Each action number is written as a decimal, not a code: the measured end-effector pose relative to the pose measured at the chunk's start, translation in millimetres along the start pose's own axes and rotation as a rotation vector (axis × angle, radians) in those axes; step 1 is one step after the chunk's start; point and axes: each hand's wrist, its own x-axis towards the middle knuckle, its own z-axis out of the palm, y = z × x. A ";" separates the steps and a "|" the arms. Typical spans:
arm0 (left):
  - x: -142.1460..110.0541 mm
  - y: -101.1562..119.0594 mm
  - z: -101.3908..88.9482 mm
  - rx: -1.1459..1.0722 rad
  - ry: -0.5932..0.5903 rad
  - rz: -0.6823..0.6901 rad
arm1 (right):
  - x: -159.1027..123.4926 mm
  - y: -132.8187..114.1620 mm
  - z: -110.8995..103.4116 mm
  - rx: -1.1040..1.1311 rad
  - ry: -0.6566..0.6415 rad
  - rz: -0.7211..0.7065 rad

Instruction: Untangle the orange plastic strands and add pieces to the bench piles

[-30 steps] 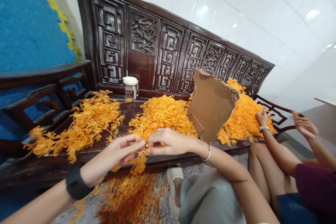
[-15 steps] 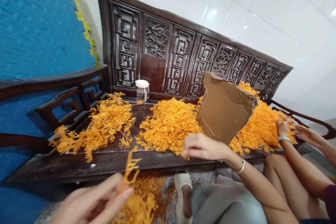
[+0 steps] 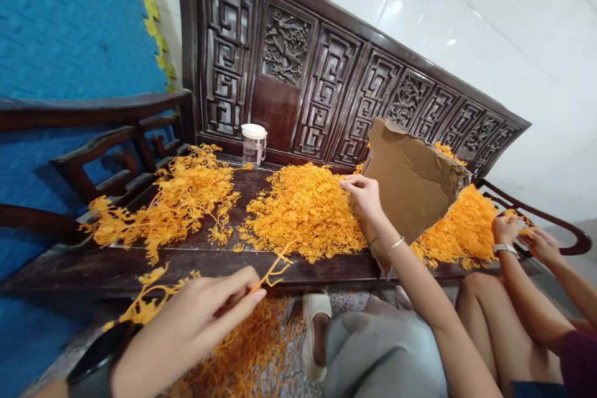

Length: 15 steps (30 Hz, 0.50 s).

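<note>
A thin, forked orange stem (image 3: 269, 273) sits near the middle of the frame, low down, pinched by its lower end in the fingers of my left hand (image 3: 200, 311). My right hand (image 3: 366, 196), right of centre, has its fingers drawn narrow at the edge of the middle orange pile (image 3: 308, 214); I cannot tell whether they grip anything. More orange strands (image 3: 147, 305) show behind my left hand, at lower left. On the dark tabletop (image 3: 326, 270), a looser orange pile (image 3: 186, 196) lies left of centre, with a white-lidded cup (image 3: 253, 144) just beyond it. Right of centre, a torn cardboard sheet (image 3: 410, 180) leans up behind my right forearm and hides part of the right-hand orange pile (image 3: 461, 224). At the right edge are a co-worker's hands (image 3: 508, 228), and an orange heap (image 3: 252, 336) lies below, bottom centre
</note>
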 end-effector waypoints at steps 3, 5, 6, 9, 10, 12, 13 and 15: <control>6.7 10.7 8.2 0.164 -0.116 0.024 | 7.2 8.0 7.8 0.161 0.046 0.112; 12.5 15.4 13.1 0.219 -0.162 0.037 | 11.7 11.5 10.9 0.222 0.047 0.163; 15.7 17.2 15.1 0.232 -0.177 0.042 | 14.3 12.8 11.7 0.240 0.032 0.175; 24.5 21.8 19.5 0.239 -0.199 0.058 | 23.0 16.0 12.1 0.229 -0.080 0.171; 26.6 23.2 20.4 0.236 -0.204 0.062 | 25.7 17.2 12.0 0.211 -0.118 0.161; 29.5 25.3 21.3 0.226 -0.213 0.070 | 29.8 19.9 12.2 0.177 -0.165 0.140; 30.2 26.1 21.4 0.219 -0.213 0.070 | 31.0 21.2 12.6 0.167 -0.176 0.130; 30.6 27.2 21.1 0.202 -0.205 0.068 | 31.8 23.2 14.0 0.161 -0.194 0.112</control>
